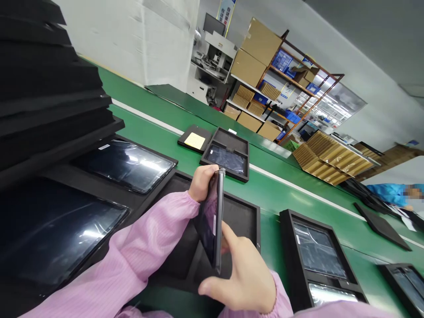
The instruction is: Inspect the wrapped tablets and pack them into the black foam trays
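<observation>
The dark flat screen (208, 223) is thin and shiny, with a small white sticker (214, 225) on its face, and it is held up on its edge above a black tray (243, 216). The left hand (201, 183) is closed around its top end. The right hand (247, 274) is open wide beside it, thumb apart, but whether its fingers touch the back cannot be told.

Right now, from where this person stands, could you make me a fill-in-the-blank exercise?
1. The bare ____ hand grips the upper end of the thin, dark, glossy panel.
2. The bare right hand's ____ stands apart from the panel, below its lower end.
3. The paper note on the flat black slab is ____.
4. The long, smooth work surface is ____.

Missing words: left; thumb; yellow; green.
</observation>
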Demonstrator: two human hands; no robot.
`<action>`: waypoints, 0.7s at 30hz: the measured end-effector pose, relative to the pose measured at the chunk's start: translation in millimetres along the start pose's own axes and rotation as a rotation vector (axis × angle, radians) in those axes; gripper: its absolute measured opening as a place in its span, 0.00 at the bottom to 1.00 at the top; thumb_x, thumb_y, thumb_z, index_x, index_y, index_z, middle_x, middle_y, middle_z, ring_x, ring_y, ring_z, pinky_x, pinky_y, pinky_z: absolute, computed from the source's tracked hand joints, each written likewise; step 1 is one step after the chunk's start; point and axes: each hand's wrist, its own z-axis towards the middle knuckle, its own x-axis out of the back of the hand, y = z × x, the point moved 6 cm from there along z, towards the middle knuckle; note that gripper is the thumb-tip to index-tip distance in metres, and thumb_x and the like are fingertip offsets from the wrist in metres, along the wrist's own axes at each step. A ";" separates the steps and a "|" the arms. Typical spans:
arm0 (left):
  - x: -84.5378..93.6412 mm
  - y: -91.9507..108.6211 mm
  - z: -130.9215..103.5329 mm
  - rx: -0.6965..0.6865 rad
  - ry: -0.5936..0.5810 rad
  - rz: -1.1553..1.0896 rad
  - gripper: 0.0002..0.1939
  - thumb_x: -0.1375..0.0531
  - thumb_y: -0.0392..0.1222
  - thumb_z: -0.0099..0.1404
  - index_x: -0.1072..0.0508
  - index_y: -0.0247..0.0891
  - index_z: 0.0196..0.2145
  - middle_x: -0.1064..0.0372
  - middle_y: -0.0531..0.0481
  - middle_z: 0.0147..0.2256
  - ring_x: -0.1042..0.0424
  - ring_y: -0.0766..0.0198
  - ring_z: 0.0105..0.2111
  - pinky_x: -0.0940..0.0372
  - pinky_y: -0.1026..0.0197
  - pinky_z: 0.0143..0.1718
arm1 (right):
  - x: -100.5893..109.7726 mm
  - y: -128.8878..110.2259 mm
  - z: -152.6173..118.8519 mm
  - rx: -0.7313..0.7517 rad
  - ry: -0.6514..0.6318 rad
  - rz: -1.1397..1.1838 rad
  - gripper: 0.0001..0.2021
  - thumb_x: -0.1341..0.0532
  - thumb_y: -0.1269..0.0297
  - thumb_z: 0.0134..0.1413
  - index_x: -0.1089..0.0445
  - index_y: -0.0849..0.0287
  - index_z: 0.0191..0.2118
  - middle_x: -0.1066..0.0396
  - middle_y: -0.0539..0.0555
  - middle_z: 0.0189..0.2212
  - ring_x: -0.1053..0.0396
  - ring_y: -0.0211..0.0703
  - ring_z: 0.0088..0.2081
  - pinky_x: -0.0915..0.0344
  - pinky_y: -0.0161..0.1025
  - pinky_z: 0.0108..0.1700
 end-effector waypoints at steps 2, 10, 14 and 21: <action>-2.2 1.0 -1.4 -0.013 -0.028 -0.019 0.27 0.50 0.64 0.60 0.45 0.43 0.14 0.50 0.55 0.14 0.50 0.67 0.17 0.54 0.59 0.22 | 2.0 -0.2 -3.0 -0.006 -0.047 0.035 0.35 0.39 0.44 0.52 0.38 0.60 0.61 0.22 0.53 0.32 0.24 0.49 0.32 0.32 0.39 0.37; -4.1 -1.3 -2.5 -0.018 -0.052 -0.059 0.27 0.49 0.62 0.61 0.44 0.42 0.14 0.50 0.56 0.14 0.50 0.68 0.17 0.55 0.59 0.21 | 2.7 -7.9 -1.2 0.097 -0.070 0.009 0.26 0.52 0.61 0.65 0.40 0.69 0.64 0.27 0.49 0.23 0.33 0.42 0.23 0.39 0.38 0.31; -5.7 1.8 -2.0 -0.032 -0.064 -0.062 0.28 0.50 0.64 0.61 0.44 0.43 0.13 0.50 0.56 0.14 0.50 0.67 0.16 0.55 0.59 0.20 | 5.6 -7.8 -2.7 0.099 -0.091 -0.025 0.26 0.55 0.60 0.68 0.40 0.69 0.64 0.31 0.48 0.21 0.38 0.41 0.20 0.45 0.39 0.27; 24.4 30.6 -27.9 -0.340 0.017 -0.046 0.32 0.52 0.65 0.67 0.44 0.43 0.13 0.49 0.55 0.12 0.49 0.66 0.14 0.52 0.59 0.19 | -20.4 56.0 -13.1 -0.310 0.213 0.453 0.40 0.54 0.31 0.59 0.31 0.60 0.58 0.22 0.60 0.38 0.25 0.49 0.36 0.30 0.44 0.38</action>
